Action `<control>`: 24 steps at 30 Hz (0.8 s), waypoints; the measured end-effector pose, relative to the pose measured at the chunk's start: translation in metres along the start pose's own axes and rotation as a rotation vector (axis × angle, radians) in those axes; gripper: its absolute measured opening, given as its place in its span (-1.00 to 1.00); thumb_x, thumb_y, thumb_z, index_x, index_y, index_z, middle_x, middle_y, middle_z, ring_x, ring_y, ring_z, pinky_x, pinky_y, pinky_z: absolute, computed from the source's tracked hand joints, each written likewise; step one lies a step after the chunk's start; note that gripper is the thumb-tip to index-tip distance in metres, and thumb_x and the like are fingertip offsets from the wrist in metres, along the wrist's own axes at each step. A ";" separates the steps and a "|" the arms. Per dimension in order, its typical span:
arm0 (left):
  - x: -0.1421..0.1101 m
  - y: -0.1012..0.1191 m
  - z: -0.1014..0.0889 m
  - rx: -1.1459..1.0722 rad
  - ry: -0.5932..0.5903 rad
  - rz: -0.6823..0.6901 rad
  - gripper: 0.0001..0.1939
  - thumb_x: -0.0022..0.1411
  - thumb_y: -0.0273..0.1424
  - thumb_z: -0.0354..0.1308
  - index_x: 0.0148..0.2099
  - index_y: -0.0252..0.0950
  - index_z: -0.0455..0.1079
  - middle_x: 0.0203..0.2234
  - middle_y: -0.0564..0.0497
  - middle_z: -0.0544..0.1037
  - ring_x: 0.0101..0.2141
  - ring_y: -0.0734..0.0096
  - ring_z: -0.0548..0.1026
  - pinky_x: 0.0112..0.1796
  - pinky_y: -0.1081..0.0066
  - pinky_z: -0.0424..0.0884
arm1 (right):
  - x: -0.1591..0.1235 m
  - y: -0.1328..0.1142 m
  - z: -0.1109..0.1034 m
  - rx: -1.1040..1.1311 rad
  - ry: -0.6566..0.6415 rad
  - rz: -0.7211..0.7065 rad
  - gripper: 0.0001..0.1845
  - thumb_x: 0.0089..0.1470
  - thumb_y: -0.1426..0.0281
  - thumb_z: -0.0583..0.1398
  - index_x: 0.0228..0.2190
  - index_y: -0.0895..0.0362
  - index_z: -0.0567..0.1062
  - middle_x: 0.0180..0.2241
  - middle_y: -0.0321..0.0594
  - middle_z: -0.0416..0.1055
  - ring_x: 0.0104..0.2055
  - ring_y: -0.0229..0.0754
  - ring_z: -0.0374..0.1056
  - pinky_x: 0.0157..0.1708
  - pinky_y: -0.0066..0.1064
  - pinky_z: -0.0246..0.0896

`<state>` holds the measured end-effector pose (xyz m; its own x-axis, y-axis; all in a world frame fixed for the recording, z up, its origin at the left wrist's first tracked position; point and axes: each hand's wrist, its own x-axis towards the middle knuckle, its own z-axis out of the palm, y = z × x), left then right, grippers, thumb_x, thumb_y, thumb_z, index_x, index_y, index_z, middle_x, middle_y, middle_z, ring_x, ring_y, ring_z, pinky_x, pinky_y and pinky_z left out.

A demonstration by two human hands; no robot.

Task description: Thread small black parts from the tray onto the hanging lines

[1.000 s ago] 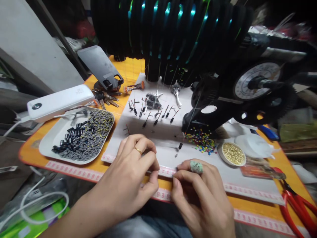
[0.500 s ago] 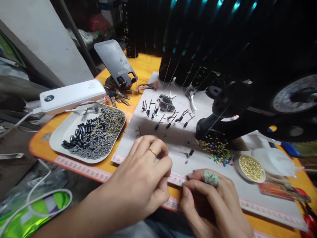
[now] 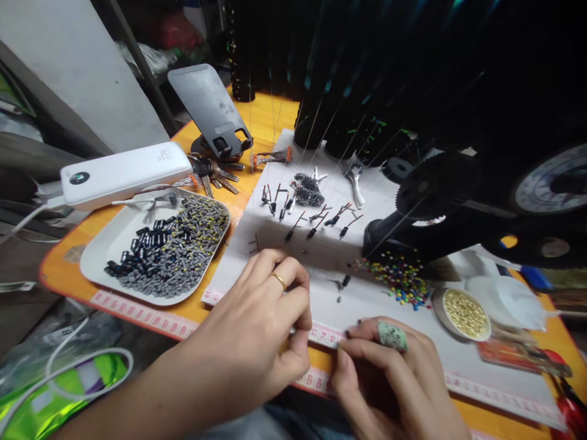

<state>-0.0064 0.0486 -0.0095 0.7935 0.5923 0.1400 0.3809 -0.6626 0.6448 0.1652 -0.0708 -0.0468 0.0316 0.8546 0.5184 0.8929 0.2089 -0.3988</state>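
Observation:
Above the near edge of a white board (image 3: 275, 281), my left hand (image 3: 270, 311), with a gold ring, has its thumb and fingers pinched together. Just to its right, my right hand (image 3: 394, 366) is also closed in a pinch, a green patterned wrap (image 3: 392, 336) round one finger. Whatever lies between the fingertips is too small or hidden to make out. Beyond the hands lie a small black cylinder (image 3: 346, 280) and several small black pieces with thin stems (image 3: 316, 226). Colourful round-headed beads or pins (image 3: 403, 278) lie heaped at the right.
A white tray (image 3: 98, 244) of grey and black small parts stands left, beside a white power bank (image 3: 128, 174), keys (image 3: 222, 177) and a phone stand (image 3: 208, 110). A bowl (image 3: 438, 305) holds gold pieces. A large dark machine (image 3: 422, 195) with threads looms behind.
My view has turned left, so the tray, board and machine sit further right in the picture. Both hands keep their pinched pose near the board's front edge.

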 end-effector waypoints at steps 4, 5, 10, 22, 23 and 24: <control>0.001 0.000 -0.001 -0.020 -0.013 -0.010 -0.80 0.08 -0.68 0.12 -0.36 -0.28 0.27 -0.23 -0.04 0.38 -0.11 0.21 0.30 -0.16 0.25 0.35 | 0.000 0.000 0.001 0.002 0.011 0.008 -0.83 0.06 0.61 0.27 -0.29 0.16 0.46 -0.27 -0.14 0.36 -0.17 -0.11 0.31 -0.21 -0.29 0.23; 0.001 0.000 -0.002 -0.025 -0.018 -0.012 -0.80 0.07 -0.68 0.12 -0.37 -0.27 0.27 -0.23 -0.03 0.38 -0.10 0.21 0.30 -0.16 0.25 0.36 | 0.000 0.000 0.001 0.003 0.011 0.012 -0.83 0.06 0.60 0.27 -0.29 0.16 0.47 -0.27 -0.14 0.36 -0.17 -0.11 0.31 -0.21 -0.29 0.23; 0.002 0.000 -0.001 -0.026 -0.016 -0.009 -0.79 0.08 -0.69 0.11 -0.37 -0.26 0.26 -0.23 -0.03 0.38 -0.09 0.20 0.31 -0.16 0.24 0.36 | 0.000 0.000 0.003 -0.005 0.018 0.012 -0.83 0.05 0.61 0.27 -0.29 0.16 0.47 -0.27 -0.14 0.37 -0.17 -0.11 0.31 -0.21 -0.29 0.23; -0.005 -0.005 0.010 -0.005 0.103 0.039 -0.75 0.07 -0.72 0.11 -0.38 -0.26 0.24 -0.28 -0.03 0.40 -0.11 0.18 0.28 -0.15 0.21 0.32 | -0.003 -0.007 -0.002 0.008 0.056 0.163 -0.85 0.11 0.60 0.22 -0.33 0.12 0.45 -0.29 -0.19 0.36 -0.17 -0.12 0.30 -0.21 -0.27 0.22; -0.005 -0.005 0.010 -0.002 0.112 0.046 -0.75 0.07 -0.72 0.11 -0.38 -0.25 0.24 -0.28 -0.02 0.39 -0.11 0.17 0.28 -0.15 0.21 0.32 | -0.004 -0.007 -0.002 0.012 0.061 0.167 -0.85 0.11 0.60 0.22 -0.33 0.12 0.45 -0.29 -0.19 0.36 -0.17 -0.11 0.30 -0.21 -0.27 0.22; -0.004 -0.005 0.010 0.003 0.119 0.048 -0.75 0.06 -0.72 0.10 -0.38 -0.25 0.24 -0.28 -0.02 0.39 -0.11 0.17 0.28 -0.15 0.21 0.32 | -0.005 -0.007 -0.003 0.016 0.065 0.170 -0.84 0.10 0.61 0.22 -0.32 0.12 0.46 -0.29 -0.19 0.36 -0.17 -0.11 0.30 -0.22 -0.27 0.22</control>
<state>-0.0067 0.0444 -0.0209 0.7488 0.6098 0.2595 0.3451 -0.6931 0.6329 0.1602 -0.0774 -0.0445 0.2109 0.8459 0.4898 0.8652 0.0716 -0.4963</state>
